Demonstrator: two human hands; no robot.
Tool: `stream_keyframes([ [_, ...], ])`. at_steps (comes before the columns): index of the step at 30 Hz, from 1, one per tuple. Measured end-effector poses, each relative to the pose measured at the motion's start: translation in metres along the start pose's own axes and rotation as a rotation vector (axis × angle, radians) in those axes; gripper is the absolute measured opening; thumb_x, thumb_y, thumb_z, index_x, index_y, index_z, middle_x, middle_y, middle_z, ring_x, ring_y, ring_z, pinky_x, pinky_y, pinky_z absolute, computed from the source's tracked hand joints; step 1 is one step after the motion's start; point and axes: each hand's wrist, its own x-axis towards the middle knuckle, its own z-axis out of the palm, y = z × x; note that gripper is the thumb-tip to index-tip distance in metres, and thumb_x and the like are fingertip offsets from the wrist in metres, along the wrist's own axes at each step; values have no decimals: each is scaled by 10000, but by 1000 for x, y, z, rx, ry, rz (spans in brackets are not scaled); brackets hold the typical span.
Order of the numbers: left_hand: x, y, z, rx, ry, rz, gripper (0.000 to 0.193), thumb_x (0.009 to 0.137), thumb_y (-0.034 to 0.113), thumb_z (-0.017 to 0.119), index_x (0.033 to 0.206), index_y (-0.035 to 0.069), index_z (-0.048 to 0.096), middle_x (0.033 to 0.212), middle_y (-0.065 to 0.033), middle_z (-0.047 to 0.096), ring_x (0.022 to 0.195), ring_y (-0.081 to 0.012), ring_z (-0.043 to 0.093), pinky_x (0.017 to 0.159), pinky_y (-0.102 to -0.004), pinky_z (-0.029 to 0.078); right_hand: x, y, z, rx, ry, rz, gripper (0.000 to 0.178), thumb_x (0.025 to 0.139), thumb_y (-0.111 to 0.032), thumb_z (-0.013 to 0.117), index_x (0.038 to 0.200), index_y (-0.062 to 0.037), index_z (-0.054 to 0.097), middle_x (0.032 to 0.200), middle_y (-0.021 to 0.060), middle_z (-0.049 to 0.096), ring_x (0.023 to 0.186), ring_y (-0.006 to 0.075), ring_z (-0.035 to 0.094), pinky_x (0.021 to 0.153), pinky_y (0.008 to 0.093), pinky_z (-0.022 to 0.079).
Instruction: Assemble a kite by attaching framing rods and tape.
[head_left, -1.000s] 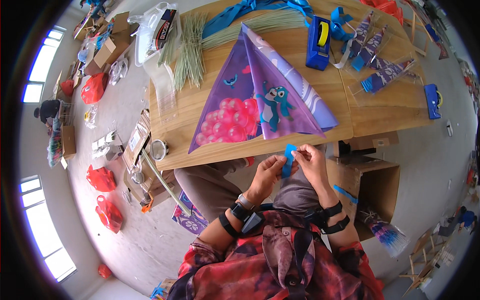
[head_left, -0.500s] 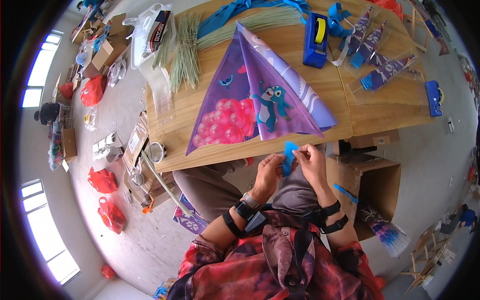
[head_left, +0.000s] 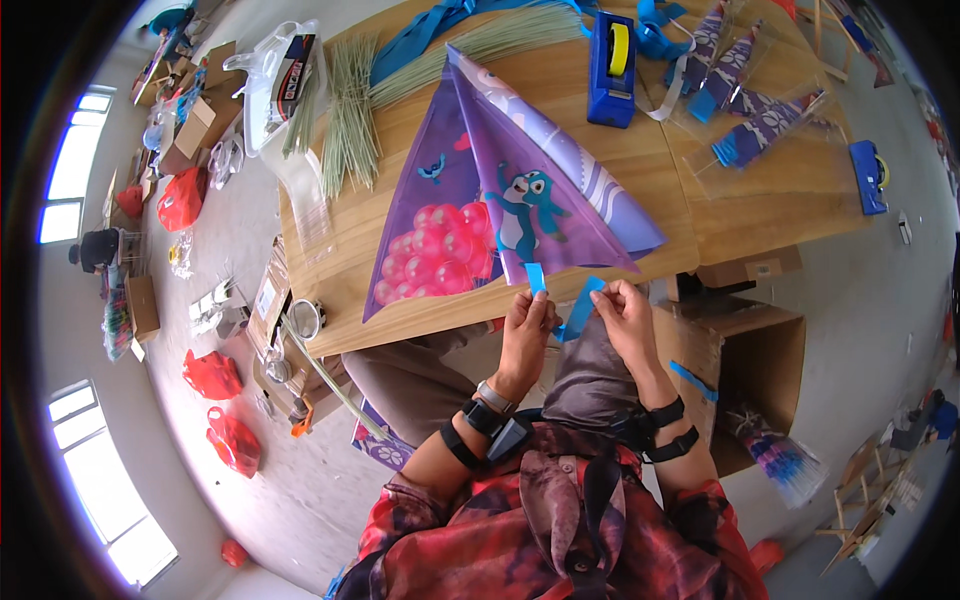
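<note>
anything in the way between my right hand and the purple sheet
Nothing visible: only the front edge of the brown wooden table lies between the right hand and the purple triangular printed sheet. A flat blue strip is in that hand's fingers; the left hand is beside it.

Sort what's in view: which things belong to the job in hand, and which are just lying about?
Likely the job:
blue ribbon, held by left hand and right hand
purple printed sheet on the table

Probably just lying about:
red bags at left
open cardboard box at upper left
</note>
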Motion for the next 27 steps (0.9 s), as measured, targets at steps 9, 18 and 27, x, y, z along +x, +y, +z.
stream_keyframes([
  [9, 10, 21, 33, 560, -8, -256, 243, 934, 247, 771, 1035, 34, 710, 678, 80, 538, 528, -17, 411, 463, -221, 284, 10, 8, -6, 60, 40, 29, 160, 967, -123, 705, 944, 2, 609, 761, 28, 652, 681, 74, 596, 632, 245, 478],
  [18, 33, -2, 43, 604, 135, -149, 195, 933, 221, 753, 879, 39, 708, 599, 72, 504, 467, -17, 363, 422, -244, 246, 19, -9, -13, -53, 205, -76, 171, 988, -156, 683, 1041, -1, 634, 831, 78, 685, 707, 139, 629, 662, 292, 510],
  [27, 36, -8, 53, 663, 231, -88, 229, 904, 216, 769, 806, 26, 687, 581, 64, 498, 468, -21, 377, 422, -253, 246, 22, -7, -31, -545, 266, -532, 158, 936, -28, 652, 1092, -44, 671, 1002, 119, 658, 916, 319, 639, 801, 402, 518],
])
